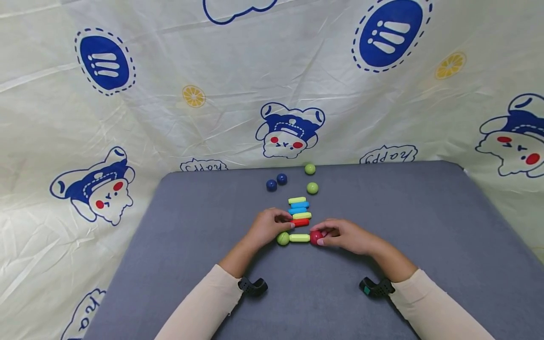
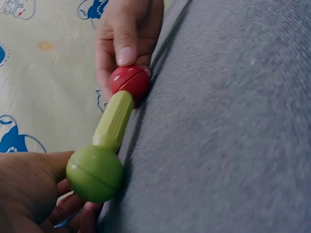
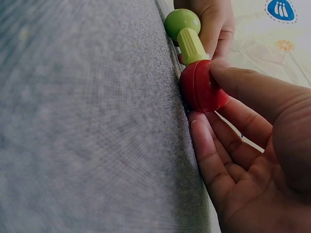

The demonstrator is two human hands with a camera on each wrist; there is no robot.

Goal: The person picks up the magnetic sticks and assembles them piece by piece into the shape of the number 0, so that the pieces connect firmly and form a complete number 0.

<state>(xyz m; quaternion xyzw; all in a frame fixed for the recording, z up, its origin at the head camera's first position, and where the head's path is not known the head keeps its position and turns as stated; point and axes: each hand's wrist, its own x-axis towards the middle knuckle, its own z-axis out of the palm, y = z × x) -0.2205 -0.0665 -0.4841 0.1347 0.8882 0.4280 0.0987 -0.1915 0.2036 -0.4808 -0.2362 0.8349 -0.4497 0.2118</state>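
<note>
Pinches the red ball (image 1: 316,237) in right hand (image 1: 348,236) at the yellow rod's (image 1: 299,238) right end, presumably to steady a shape prone to roll. Bends left hand (image 1: 267,226) beside the green ball (image 1: 283,239) at the yellow rod's left end, with fingertips at the red rod (image 1: 301,222) just beyond; cannot tell whether pinching it. Has the yellow rod between both balls, touching each, apparently on the grey table (image 1: 204,226). Looks glossy and seamed at the balls, pale and ridged along the yellow rod. Beyond it, shows yellow and blue rods (image 1: 301,205) side by side, perhaps for easy reach; farther, blue balls (image 1: 271,185) leftward and more green balls (image 1: 312,188) slightly rightward.
</note>
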